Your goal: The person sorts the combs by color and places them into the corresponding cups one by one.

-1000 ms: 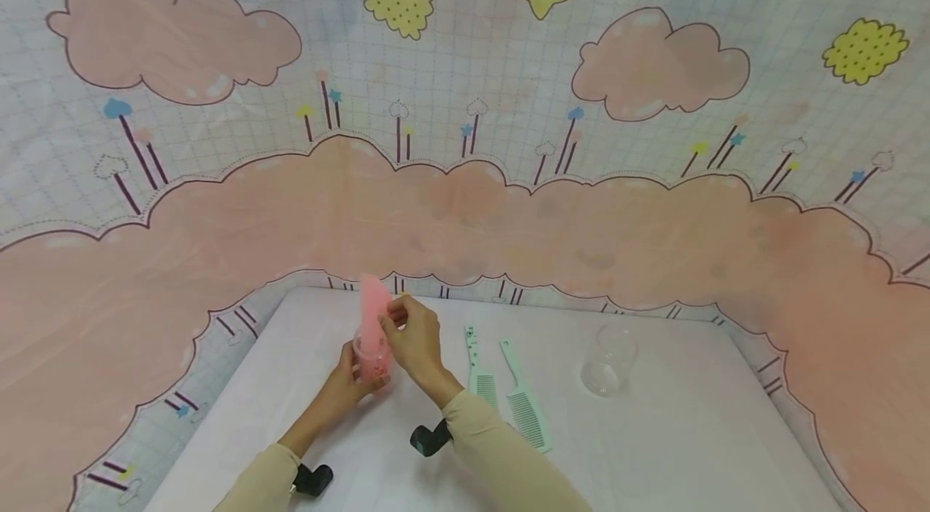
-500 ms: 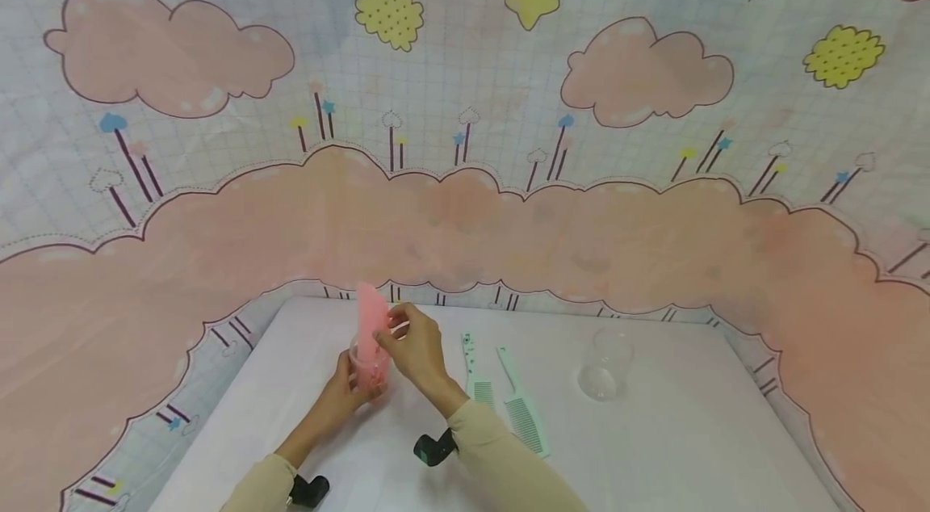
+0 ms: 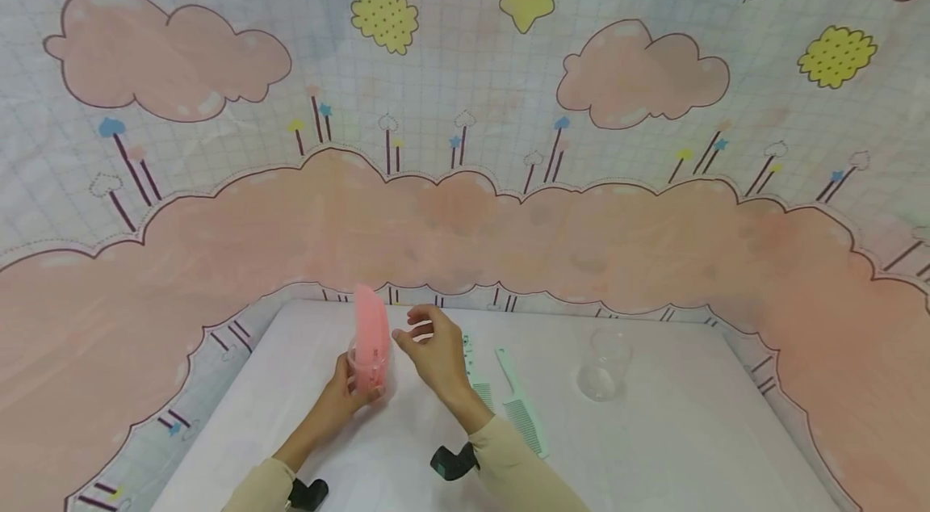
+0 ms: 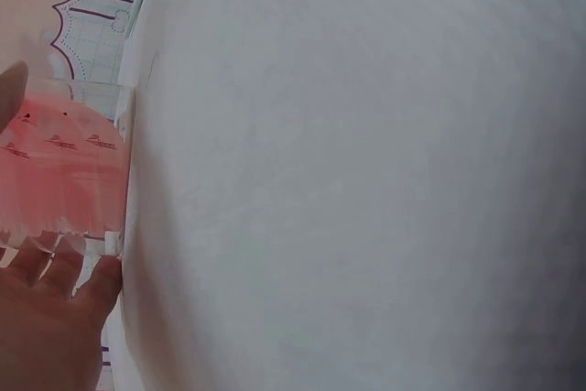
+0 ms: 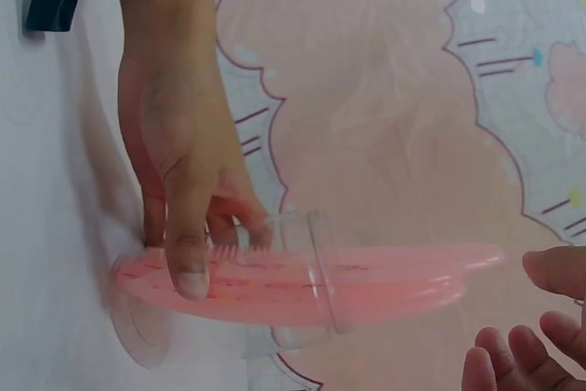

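Observation:
Pink combs (image 3: 371, 314) stand upright inside a clear plastic cup (image 5: 316, 235), their tops rising above its rim. In the right wrist view two of them lie side by side, with some teeth showing near the left hand's fingers. My left hand (image 3: 340, 395) grips the cup low down, thumb on the near side and fingers behind. The left wrist view shows the cup and pink plastic at its left edge, with fingers below. Just right of the combs, my right hand (image 3: 438, 346) is raised with parted, loosely bent fingers, holding nothing.
Two mint-green combs lie on the white table (image 3: 668, 431): a plain-handled one (image 3: 523, 415) and a patterned-handled one (image 3: 483, 393) partly behind the right arm. Farther right stands another clear cup (image 3: 601, 377). A cloud-printed cloth (image 3: 465, 237) hangs behind the table.
The right hand has let go of the pink comb and drawn back to the right. The pink combs sit lower in the cup than before. My left hand keeps its grip.

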Action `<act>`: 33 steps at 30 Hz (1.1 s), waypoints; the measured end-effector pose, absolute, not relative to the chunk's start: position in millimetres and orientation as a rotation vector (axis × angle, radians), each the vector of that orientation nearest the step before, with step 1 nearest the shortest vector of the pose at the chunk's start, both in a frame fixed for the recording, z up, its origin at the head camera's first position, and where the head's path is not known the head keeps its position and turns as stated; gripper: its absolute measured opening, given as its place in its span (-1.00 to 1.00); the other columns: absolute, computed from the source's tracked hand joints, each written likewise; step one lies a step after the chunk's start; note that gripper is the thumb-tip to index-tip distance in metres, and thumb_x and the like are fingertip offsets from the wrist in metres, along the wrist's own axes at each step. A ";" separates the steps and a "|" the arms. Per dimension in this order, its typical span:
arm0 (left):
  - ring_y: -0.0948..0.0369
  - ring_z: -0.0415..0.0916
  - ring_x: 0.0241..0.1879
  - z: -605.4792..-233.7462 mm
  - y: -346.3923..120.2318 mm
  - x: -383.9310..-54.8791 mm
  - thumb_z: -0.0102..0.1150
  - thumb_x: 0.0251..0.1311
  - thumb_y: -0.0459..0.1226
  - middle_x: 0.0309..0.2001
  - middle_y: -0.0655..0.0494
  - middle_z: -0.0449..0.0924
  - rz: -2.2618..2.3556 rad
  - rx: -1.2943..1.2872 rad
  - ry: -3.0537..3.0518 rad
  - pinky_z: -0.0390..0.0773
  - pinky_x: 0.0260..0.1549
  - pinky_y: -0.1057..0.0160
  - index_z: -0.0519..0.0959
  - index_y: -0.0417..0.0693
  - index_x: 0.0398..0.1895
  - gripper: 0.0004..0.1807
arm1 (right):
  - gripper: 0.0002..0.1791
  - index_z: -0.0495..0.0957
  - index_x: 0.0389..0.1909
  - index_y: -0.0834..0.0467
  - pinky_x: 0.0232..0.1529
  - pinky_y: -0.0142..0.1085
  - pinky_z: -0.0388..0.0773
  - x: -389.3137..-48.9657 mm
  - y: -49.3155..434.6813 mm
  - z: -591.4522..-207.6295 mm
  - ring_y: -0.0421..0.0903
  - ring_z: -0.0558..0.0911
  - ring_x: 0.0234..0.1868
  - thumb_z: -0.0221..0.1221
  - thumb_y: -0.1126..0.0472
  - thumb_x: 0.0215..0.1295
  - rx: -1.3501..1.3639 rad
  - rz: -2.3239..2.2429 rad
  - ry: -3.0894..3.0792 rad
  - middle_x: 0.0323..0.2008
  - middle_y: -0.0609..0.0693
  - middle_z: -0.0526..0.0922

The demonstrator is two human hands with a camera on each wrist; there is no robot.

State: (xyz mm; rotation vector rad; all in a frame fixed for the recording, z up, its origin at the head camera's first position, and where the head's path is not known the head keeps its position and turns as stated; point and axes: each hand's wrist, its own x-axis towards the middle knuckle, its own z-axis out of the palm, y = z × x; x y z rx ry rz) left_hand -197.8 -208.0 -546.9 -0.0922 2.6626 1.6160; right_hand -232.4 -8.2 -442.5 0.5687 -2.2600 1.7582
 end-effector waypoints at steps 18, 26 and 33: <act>-0.28 0.11 0.45 -546.0 -207.7 -198.3 0.31 0.21 -0.09 0.47 -0.34 0.05 1.651 -0.068 2.633 0.37 0.31 -0.13 -0.19 -0.15 0.49 0.03 | -0.70 0.59 -0.11 0.07 -0.20 -0.48 0.62 -235.6 58.7 -450.7 -0.11 0.68 -0.22 0.40 0.19 0.13 0.446 1.796 -2.177 -0.17 0.04 0.68; -0.27 0.11 0.45 -544.9 -208.6 -198.8 0.30 0.22 -0.06 0.47 -0.33 0.04 1.630 -0.080 2.643 0.35 0.33 -0.14 -0.19 -0.15 0.49 0.02 | -0.67 0.56 -0.06 0.23 -0.18 -0.43 0.64 -233.2 87.4 -443.7 0.05 0.69 -0.17 0.36 0.33 0.15 0.340 1.748 -2.190 -0.15 0.14 0.67; -0.26 0.10 0.46 -545.4 -209.5 -199.6 0.32 0.19 -0.05 0.46 -0.35 0.07 1.629 -0.082 2.646 0.34 0.34 -0.11 -0.14 -0.16 0.48 0.02 | -0.71 0.57 -0.10 0.28 -0.20 -0.48 0.63 -216.8 109.9 -424.4 0.06 0.70 -0.22 0.35 0.38 0.14 0.316 1.703 -2.168 -0.19 0.16 0.67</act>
